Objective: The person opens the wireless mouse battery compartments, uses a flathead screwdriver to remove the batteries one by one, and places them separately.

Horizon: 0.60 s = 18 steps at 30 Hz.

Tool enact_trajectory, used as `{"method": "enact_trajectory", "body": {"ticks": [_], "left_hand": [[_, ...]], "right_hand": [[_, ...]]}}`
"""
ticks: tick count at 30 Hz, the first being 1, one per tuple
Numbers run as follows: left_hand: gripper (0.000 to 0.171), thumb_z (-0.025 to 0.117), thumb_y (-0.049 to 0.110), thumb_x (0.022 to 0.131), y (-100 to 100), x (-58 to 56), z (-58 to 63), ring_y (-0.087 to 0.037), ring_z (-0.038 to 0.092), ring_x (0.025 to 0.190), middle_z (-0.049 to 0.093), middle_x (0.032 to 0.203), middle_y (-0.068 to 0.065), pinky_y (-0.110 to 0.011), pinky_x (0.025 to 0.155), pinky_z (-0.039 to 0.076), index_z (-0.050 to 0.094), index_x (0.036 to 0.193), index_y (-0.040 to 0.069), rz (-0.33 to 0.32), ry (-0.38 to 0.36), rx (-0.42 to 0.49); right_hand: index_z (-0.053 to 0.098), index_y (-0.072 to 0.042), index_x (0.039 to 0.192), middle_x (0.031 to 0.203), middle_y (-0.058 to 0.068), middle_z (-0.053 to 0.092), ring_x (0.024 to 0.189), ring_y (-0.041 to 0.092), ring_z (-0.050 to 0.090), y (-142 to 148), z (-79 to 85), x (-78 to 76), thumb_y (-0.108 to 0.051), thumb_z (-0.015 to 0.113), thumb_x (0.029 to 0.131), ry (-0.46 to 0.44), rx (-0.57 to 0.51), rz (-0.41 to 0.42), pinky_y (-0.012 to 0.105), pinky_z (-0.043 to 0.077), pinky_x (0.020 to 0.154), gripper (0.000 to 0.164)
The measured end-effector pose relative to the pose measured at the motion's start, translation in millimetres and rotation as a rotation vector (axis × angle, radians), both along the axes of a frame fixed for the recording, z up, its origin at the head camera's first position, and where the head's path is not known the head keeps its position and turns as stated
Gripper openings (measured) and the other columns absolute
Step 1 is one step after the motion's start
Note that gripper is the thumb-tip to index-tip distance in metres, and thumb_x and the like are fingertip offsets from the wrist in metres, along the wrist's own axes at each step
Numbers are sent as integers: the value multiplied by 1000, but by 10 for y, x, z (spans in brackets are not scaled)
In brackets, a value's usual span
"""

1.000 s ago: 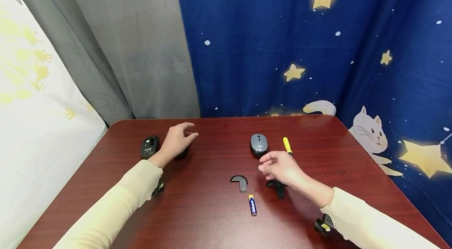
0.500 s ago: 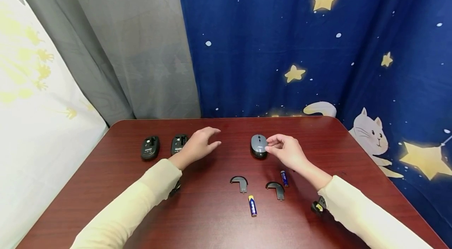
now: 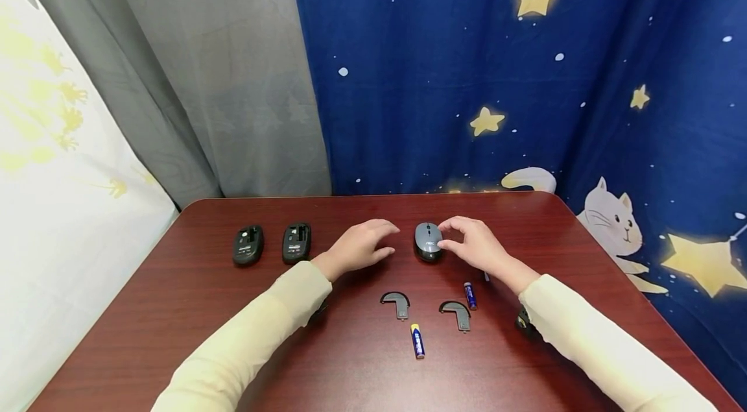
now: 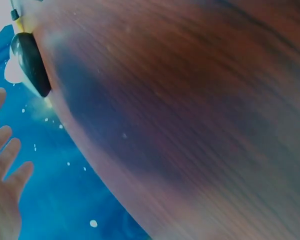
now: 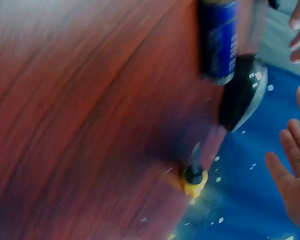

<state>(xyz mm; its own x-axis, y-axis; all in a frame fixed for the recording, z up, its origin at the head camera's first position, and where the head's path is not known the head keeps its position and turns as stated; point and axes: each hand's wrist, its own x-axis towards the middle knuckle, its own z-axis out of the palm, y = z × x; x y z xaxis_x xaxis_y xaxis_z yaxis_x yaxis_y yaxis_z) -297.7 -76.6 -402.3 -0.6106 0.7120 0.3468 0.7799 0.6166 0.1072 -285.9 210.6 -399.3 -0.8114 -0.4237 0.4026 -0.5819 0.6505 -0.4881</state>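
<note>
A grey-and-black computer mouse [image 3: 428,241] rests upright on the table, between both hands. My right hand [image 3: 474,244] is at its right side, thumb and forefinger spread with the fingertips right at the mouse's edge. To the mouse's left, my left hand [image 3: 360,246] hovers with loose fingers and holds nothing; it also appears as a hand [image 4: 7,180] in the left wrist view. Beyond the right hand's wrist, a yellow-handled screwdriver [image 5: 194,176] shows in the right wrist view; in the head view the hand hides most of it.
Two black mice [image 3: 248,245] lie underside up, battery slots exposed, at the left. Nearer me are two black battery covers [image 3: 401,303], a blue-and-yellow battery [image 3: 417,341] and another battery [image 3: 470,296]. A starry blue curtain [image 3: 408,74] hangs behind the table [image 3: 350,373].
My left hand has moved right from over the second black mouse towards the grey mouse. My right hand has risen from above the battery cover to the grey mouse's right side.
</note>
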Motion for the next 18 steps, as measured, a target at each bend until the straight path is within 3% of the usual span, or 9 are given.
{"method": "enact_trajectory", "body": {"ticks": [9,18], "left_hand": [[37,71,16,89,239,-92,-142,-21,53,119,60,125,-9,-33,107,36,63,123,4,-112,97,-61],[38,71,19,88,419,-158,-214,-20,53,116,60,122,-7,-33,107,34,61,123,6,-164,208,-179]], "right_hand": [[67,-7,112,114,5,62,111,22,56,89,-112,-117,-18,80,81,183,242,144,42,46,96,36],[63,-4,118,121,10,59,113,25,54,137,-186,-190,-21,81,81,290,351,237,44,42,99,45]]}}
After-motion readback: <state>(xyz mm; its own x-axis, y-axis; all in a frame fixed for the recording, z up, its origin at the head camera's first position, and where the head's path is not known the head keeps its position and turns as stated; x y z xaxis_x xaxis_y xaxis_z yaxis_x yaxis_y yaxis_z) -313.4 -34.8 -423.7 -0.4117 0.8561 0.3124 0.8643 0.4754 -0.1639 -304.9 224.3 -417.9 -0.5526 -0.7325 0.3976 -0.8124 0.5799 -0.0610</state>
